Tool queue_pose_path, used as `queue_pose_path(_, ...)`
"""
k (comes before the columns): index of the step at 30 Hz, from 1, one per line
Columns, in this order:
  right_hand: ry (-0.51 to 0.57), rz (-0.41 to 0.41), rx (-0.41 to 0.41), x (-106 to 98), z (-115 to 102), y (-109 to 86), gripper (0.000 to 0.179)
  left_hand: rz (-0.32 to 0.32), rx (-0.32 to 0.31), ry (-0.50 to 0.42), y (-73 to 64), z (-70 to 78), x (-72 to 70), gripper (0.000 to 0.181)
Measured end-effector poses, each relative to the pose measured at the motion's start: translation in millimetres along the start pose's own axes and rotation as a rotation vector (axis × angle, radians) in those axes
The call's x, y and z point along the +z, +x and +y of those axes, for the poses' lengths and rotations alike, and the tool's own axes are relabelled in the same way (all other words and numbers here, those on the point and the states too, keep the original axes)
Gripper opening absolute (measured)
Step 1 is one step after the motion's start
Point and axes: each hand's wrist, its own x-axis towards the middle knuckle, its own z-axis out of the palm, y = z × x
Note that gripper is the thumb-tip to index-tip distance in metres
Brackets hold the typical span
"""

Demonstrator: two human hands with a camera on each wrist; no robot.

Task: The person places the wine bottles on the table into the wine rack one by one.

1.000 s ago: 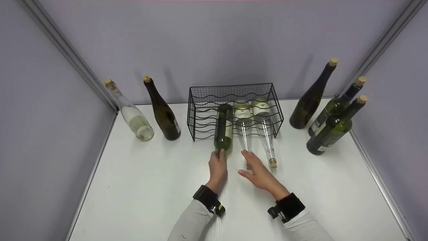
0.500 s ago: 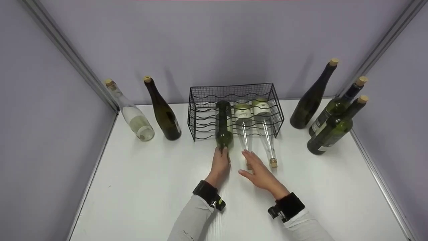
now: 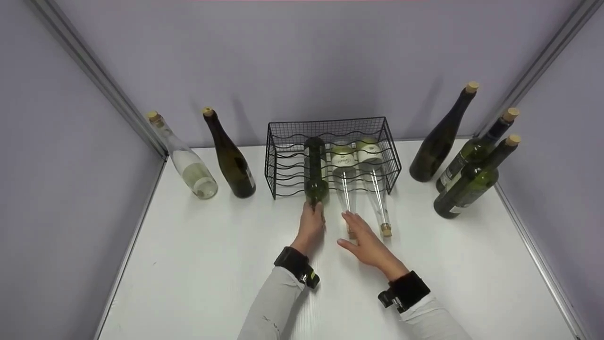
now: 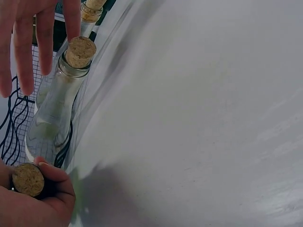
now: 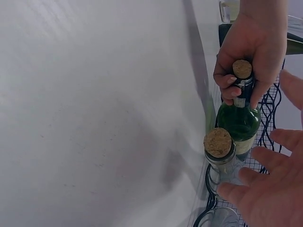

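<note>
My left hand (image 3: 311, 224) grips the corked neck of a green wine bottle (image 3: 315, 165), which lies in the black wire rack (image 3: 289, 192) with its base toward the back. In the right wrist view the fingers of that hand curl round the neck, just under the cork (image 5: 242, 69). Two clear bottles lie in the rack to the right: one clear bottle (image 3: 344, 182) beside the green one, another clear bottle (image 3: 375, 184) farther right. My right hand (image 3: 370, 248) is held with fingers spread over the nearer clear bottle's neck; whether it touches the glass I cannot tell.
Left of the rack stand a clear bottle (image 3: 192, 172) and a brown bottle (image 3: 234, 172). To its right are a dark bottle (image 3: 434, 148) and two green bottles, the front one (image 3: 465, 189) overlapping the other (image 3: 472, 151). Walls enclose the white table (image 3: 203, 264).
My left hand has moved forward with the green bottle, sliding it deeper into the rack, and the bottle now lies straighter. My right hand has hardly moved.
</note>
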Motion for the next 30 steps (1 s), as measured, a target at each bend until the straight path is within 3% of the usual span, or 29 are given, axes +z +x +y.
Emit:
queue_pose_path(3,0.006,0.001,0.016,-1.0,-0.1,1.0,0.073,-0.039,-0.026,-0.024,0.7,-0.2,-3.4,0.035)
queue_pose_path(10,0.015,-0.005,0.059,-0.5,-0.1,1.8,0.075,-0.062,0.046,-0.024,0.4,-4.5,-6.9,0.039)
queue_pose_path(14,0.002,-0.012,0.047,0.5,0.0,1.4,0.075,-0.031,0.052,-0.007,-0.3,-5.4,-5.9,0.034)
queue_pose_path(23,0.007,-0.001,0.046,1.0,0.1,1.0,0.074,0.12,0.139,0.167,-0.6,-2.8,-1.3,0.037)
queue_pose_path(26,0.007,-0.001,0.046,1.3,0.4,1.0,0.074,0.134,0.153,0.169,-0.7,-0.7,-1.0,0.039)
queue_pose_path(30,0.006,-0.007,0.058,1.4,1.3,0.6,0.075,0.115,0.126,0.17,-1.5,-1.2,-2.7,0.043)
